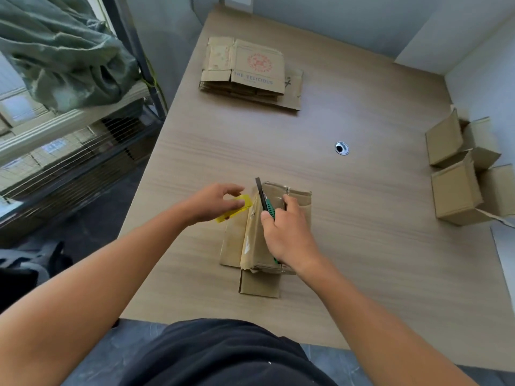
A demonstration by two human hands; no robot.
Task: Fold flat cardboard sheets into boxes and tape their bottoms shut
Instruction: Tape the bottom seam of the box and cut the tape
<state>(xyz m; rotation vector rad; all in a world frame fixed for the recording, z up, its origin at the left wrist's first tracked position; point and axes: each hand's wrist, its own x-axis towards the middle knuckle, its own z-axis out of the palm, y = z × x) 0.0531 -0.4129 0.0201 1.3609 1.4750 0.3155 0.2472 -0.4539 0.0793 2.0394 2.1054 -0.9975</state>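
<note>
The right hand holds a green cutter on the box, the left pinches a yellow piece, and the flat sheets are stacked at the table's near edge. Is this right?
No: the head view shows the flat sheets stacked toward the far side of the table, not the near edge. The right hand holds the green cutter on the box, and the left hand pinches the yellow piece.

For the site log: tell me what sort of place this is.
Likely a small packing room: a stack of flat cardboard sheets on the table, folded boxes at its right edge, shelving holding more cardboard.
</note>
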